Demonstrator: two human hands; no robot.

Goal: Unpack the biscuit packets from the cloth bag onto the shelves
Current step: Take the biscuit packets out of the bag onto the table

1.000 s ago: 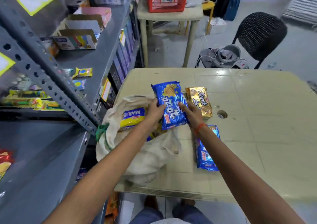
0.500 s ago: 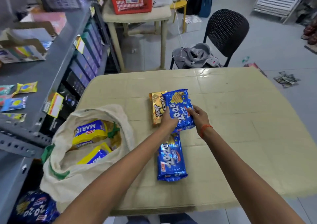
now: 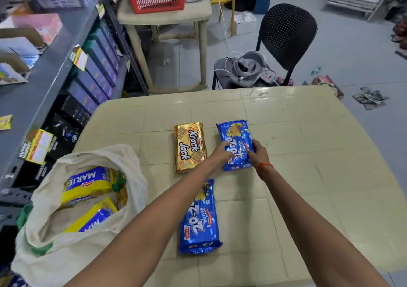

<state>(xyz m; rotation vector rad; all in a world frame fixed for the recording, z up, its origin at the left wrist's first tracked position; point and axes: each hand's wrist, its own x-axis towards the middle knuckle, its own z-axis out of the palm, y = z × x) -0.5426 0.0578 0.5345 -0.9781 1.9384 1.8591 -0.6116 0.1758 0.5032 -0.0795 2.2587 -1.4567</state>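
We look down at a beige table (image 3: 297, 154). Our left hand (image 3: 220, 154) and right hand (image 3: 258, 152) both rest on a blue 20-20 packet (image 3: 236, 141) lying flat near the table's middle, fingers pressing its two long edges in a loose hold. Just left of it lies a gold Krack Jack packet (image 3: 189, 147); a second blue packet (image 3: 199, 218) lies nearer us. At the table's left edge, the open cloth bag (image 3: 44, 253) holds yellow Marie packets (image 3: 88, 183).
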